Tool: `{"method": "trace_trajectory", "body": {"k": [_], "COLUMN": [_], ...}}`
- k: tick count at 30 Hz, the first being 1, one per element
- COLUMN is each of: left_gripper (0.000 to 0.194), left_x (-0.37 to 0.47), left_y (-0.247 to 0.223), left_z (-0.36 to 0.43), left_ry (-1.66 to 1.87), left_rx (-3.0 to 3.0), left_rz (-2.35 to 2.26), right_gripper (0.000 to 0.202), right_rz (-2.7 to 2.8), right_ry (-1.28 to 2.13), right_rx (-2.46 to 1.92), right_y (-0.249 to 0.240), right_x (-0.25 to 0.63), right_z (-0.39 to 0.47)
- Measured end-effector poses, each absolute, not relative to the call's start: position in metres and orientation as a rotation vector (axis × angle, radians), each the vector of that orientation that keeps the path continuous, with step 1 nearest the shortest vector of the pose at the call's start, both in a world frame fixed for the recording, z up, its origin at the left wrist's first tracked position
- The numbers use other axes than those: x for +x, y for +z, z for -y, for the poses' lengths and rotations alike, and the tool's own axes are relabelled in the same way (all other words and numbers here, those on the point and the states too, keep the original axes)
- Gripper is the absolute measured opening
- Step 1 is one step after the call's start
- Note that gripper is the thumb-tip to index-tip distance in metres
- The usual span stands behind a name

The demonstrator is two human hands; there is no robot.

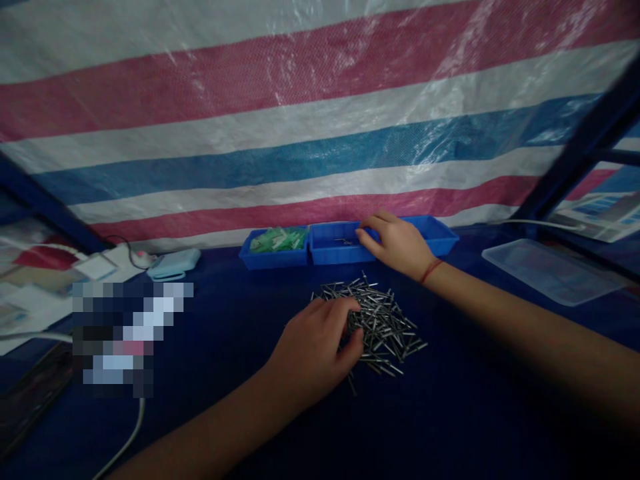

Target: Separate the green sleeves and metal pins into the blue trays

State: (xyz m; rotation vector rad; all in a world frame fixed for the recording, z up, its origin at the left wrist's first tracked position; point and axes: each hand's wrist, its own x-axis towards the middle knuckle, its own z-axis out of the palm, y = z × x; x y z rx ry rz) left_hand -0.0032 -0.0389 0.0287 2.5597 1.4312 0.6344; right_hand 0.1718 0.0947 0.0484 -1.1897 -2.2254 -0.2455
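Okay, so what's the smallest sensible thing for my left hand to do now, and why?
I'd probably close the left hand's thumb and forefinger on a metal pin: they stand apart right at the heap, while the right hand is over the blue tray, where only a few thin pieces show.
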Motion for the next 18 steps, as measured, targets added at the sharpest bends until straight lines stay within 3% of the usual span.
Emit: {"method": "trace_trajectory", "body": {"k": [12,18], "left_gripper": [0.013,0.007], "left_x": [-0.03,-0.023], "left_y": [0.032,0.035], "left_z": [0.017,0.02], "left_ry": [0.569,0.404], "left_rx": [2.59,2.704], "left_rz": [-1.497,-1.248], "right_gripper": [0.022,0.02], "right_rz": [2.321,2.336], "right_ry": [0.26,0.344], "right_rx": [-1.011,-0.894], "right_y": [0.018,0.013], "right_x": [0.207,0.199], "right_z": [-0.019,-0.017]}}
